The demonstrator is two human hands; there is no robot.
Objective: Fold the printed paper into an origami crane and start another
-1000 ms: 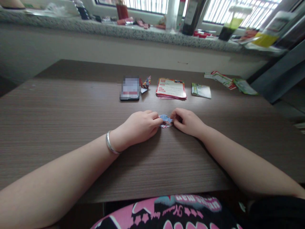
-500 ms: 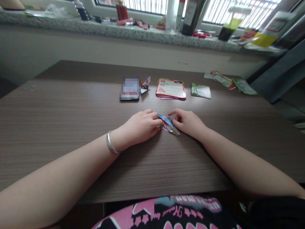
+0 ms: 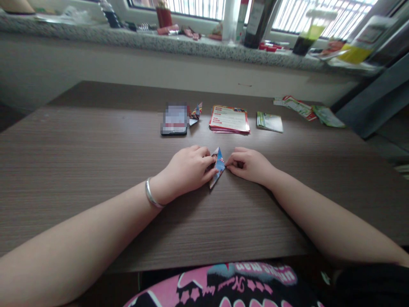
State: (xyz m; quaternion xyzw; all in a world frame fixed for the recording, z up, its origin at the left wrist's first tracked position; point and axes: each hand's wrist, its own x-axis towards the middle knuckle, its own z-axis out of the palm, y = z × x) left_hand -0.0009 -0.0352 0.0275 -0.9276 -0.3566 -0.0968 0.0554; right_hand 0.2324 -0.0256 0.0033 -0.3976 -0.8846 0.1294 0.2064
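A small folded piece of printed paper (image 3: 217, 167), blue and red, lies on the brown wooden table (image 3: 96, 145) as a narrow pointed shape. My left hand (image 3: 187, 170), with a silver bangle at the wrist, pinches its left side. My right hand (image 3: 251, 164) pinches its right edge with thumb and forefinger. Both forearms rest on the table.
Beyond my hands lie a phone (image 3: 174, 119), a finished folded paper figure (image 3: 195, 113), a stack of printed sheets (image 3: 229, 119), a green-edged stack (image 3: 270, 121) and loose leaflets (image 3: 306, 108) at the far right. A stone windowsill (image 3: 191, 42) holds bottles and clutter.
The folded paper has turned from lying flat and wide between my hands to a narrow shape pointing toward and away from me. My fingers shifted along its edges.
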